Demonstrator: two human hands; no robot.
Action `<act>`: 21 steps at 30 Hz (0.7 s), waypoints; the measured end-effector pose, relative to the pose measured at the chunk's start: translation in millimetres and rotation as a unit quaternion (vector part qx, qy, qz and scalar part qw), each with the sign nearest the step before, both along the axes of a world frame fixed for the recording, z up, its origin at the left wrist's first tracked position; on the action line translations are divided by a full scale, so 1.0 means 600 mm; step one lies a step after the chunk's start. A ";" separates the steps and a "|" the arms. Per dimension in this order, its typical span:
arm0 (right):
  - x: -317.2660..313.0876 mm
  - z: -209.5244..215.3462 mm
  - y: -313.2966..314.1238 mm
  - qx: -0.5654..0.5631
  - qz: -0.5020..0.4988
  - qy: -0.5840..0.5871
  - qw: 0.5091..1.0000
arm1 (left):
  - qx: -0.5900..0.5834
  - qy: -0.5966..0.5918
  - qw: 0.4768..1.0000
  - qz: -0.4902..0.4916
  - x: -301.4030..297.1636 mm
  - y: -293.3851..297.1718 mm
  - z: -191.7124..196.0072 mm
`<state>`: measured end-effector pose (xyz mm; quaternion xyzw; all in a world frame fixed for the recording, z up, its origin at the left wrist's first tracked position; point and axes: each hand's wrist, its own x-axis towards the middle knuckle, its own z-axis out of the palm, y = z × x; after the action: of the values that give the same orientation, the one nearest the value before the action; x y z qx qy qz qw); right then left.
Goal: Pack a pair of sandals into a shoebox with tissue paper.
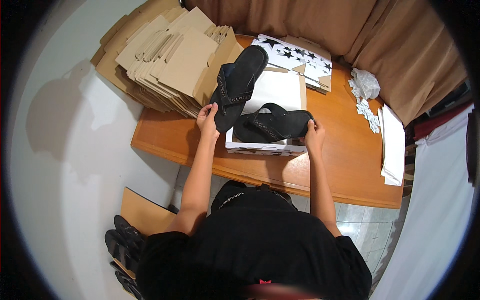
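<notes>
My left hand (208, 120) grips the heel or toe end of a black thong sandal (245, 67), which is held up at a slant with its straps facing me. A second black sandal (295, 125) lies roughly level in my right hand (315, 134), pinched at its right end. Both sandals have a braided or studded trim on the straps. Beneath them, an open white box (267, 148) with black star prints stands at the table's near edge. White paper (280, 90) shows inside its raised part. The sandals hide much of the box's inside.
Flattened brown cardboard boxes (185, 55) are piled at the table's left. Star-printed cardboard (300, 52) lies at the back. On the right are a clear plastic bag (366, 82), small white packets (369, 116) and white paper sheets (393, 145). More black sandals (120, 245) sit at lower left.
</notes>
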<state>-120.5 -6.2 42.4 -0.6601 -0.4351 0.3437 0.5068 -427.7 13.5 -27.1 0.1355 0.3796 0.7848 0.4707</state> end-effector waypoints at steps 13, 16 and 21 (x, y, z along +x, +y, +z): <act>-0.004 -0.064 -0.002 -0.083 0.050 -0.227 0.969 | -0.021 -0.024 0.995 -0.099 0.009 0.024 -0.025; -0.019 -0.037 -0.005 -0.083 0.069 -0.323 0.940 | -0.030 -0.020 0.994 -0.103 0.008 0.023 -0.022; -0.018 -0.022 -0.002 -0.095 0.156 -0.501 0.846 | -0.022 -0.007 0.993 -0.118 0.012 0.029 -0.020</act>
<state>-131.4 -7.4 29.3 -0.7107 -0.6924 0.0805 0.0950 -420.8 30.9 -39.4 0.1630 0.3751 0.7161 0.5656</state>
